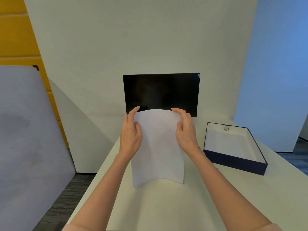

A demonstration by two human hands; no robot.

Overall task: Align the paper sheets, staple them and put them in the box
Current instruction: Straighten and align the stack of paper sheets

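Observation:
White paper sheets (158, 147) stand upright on their lower edge on the white table (150, 205), bowed towards me. My left hand (130, 134) holds their left edge, thumb in front and fingers behind near the top. My right hand (185, 130) holds the right edge the same way. An open dark blue box (233, 161) with a white inside lies on the table to the right, apart from the sheets. No stapler is in sight.
A black monitor (160, 90) stands right behind the sheets against the white wall. A small round object (226, 128) sits at the far inner wall of the box. The table's left edge drops to a dark floor (66, 197).

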